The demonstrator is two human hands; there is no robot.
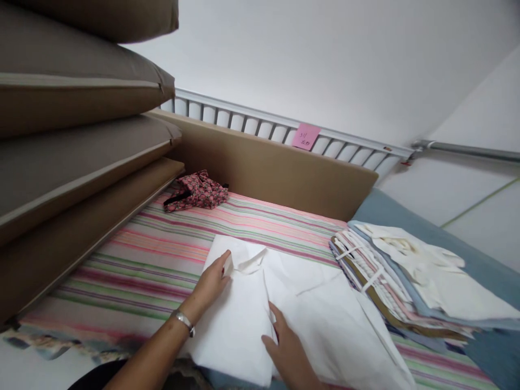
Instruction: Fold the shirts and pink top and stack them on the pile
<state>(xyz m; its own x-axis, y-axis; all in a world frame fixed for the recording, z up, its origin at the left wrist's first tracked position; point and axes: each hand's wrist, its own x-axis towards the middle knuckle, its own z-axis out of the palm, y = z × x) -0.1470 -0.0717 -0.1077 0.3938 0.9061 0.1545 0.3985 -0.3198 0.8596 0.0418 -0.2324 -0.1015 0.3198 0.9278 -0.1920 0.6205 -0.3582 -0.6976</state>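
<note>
A white collared shirt [239, 325] lies partly folded in front of me, with its collar [249, 262] at the far side. My left hand [211, 281], wearing a metal bracelet [184, 323], pinches the shirt beside the collar. Lower down, my right hand [286, 346] has its thumb and fingers around a folded edge near the shirt's middle; its fingertips are partly hidden by the cloth. The rest of the shirt [345, 325] spreads to the right, beside a stack of folded clothes [377, 287].
A striped cloth [138, 260] covers the surface. A pink patterned garment [199, 190] lies at the back left. Brown cushions [81, 135] are piled high on the left. Behind are a brown board [264, 162] and a radiator [244, 122] bearing a pink note [306, 136].
</note>
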